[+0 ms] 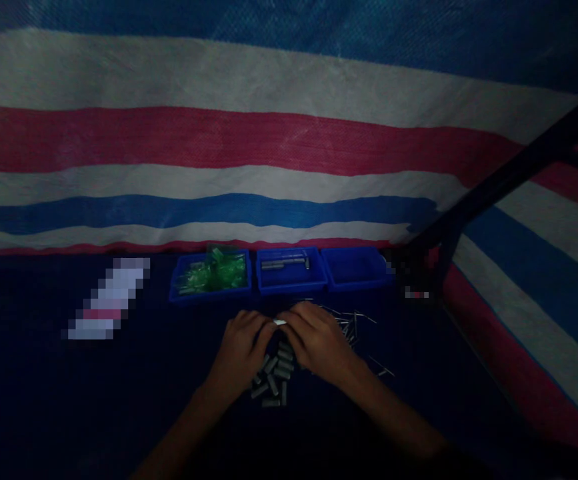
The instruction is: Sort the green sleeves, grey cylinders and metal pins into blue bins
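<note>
Head view: left hand (241,343) and right hand (319,339) pinch a white piece (279,323) toward the far edge of the surface (99,393), seemingly handling it; the next move likely needs steadiness

A wall of woven plastic sheeting (179,137) in broad horizontal stripes of blue, white and red rises behind a flat, dark navy work surface (43,400). The sheeting is faintly wavy and creased. At right, a straight, dark, slanting bar (519,167) crosses in front of it, and a matching striped side sheet (559,320) slopes toward the lower right corner. Light is dim, with deep shadow nearest the viewer.
</note>
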Demonstrator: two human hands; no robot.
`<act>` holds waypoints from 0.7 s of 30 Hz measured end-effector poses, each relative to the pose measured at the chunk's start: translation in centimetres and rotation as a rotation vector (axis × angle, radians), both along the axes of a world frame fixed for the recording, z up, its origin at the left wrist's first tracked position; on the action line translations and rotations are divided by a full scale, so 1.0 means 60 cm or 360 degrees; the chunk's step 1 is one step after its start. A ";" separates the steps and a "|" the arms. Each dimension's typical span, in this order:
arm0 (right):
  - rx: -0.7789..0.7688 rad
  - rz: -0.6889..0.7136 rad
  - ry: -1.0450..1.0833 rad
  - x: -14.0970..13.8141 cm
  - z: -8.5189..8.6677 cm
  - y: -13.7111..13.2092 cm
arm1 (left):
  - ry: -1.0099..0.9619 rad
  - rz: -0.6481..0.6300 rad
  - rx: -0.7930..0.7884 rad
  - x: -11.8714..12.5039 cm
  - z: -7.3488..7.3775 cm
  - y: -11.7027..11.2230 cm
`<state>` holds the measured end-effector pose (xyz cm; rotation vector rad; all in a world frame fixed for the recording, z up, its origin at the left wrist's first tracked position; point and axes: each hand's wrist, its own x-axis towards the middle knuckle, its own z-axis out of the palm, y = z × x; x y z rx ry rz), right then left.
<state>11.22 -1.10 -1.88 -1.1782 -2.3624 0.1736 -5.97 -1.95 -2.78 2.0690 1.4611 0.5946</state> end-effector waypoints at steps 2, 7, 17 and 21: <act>0.0030 -0.0146 0.0029 0.013 0.015 0.029 | 0.0069 -0.0016 -0.0012 0.000 0.000 -0.004; -0.0226 -0.0411 -0.0410 0.024 0.041 0.134 | 0.0313 -0.0222 0.0011 0.004 -0.004 -0.016; -0.0502 -0.0308 -0.0809 -0.007 0.029 0.215 | 0.0381 -0.0191 0.0037 0.004 -0.015 -0.013; -0.0472 -0.0294 -0.0812 -0.013 0.030 0.216 | 0.0329 -0.0219 0.0004 0.004 -0.016 -0.017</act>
